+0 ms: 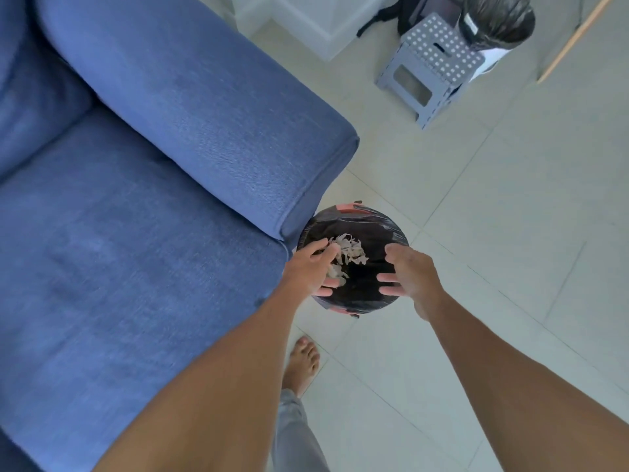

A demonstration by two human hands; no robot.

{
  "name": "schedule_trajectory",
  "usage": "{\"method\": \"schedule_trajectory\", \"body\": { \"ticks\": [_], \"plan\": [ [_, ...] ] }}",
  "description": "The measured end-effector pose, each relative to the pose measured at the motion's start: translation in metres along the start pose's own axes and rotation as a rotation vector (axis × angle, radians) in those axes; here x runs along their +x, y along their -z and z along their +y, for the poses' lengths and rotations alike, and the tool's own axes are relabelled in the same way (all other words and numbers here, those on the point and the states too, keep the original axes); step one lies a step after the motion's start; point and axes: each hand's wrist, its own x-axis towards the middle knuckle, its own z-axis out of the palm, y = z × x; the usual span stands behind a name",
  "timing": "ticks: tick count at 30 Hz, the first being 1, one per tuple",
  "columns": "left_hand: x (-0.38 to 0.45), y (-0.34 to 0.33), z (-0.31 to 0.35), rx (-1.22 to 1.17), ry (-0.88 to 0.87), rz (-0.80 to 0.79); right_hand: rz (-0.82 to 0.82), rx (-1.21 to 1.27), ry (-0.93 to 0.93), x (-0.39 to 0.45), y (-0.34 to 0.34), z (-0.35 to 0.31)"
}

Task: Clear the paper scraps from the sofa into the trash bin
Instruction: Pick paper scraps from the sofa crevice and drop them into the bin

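A small trash bin [374, 226] lined with a black bag stands on the floor at the end of the blue sofa [136, 216]. White paper scraps [352, 252] lie inside it. Both hands hover over the bin's mouth. My left hand [311, 269] is at the bin's left rim, its fingers apart, with loose scraps at its fingertips. My right hand [413, 272] is at the right rim, fingers spread and holding nothing. No scraps show on the sofa seat in view.
The sofa's armrest [218, 107] runs beside the bin. A grey folding step stool [432, 69] and a second black-bagged bin [497, 22] stand far right. My bare foot [303, 362] is on the pale tiled floor [493, 216] below the bin.
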Motion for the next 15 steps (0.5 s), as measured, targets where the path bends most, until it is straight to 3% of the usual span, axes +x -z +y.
{"method": "schedule_trajectory", "body": {
  "ticks": [7, 11, 15],
  "plan": [
    [-0.064, 0.054, -0.004, -0.074, 0.02, 0.064, -0.122, -0.007, 0.045, -0.061, -0.034, -0.023],
    [-0.12, 0.115, -0.017, -0.096, -0.026, 0.136, -0.192, -0.019, 0.107, -0.118, -0.073, -0.04],
    [-0.193, 0.196, -0.043, -0.261, -0.03, 0.192, -0.28, -0.064, 0.185, -0.194, -0.129, -0.05]
  ]
}}
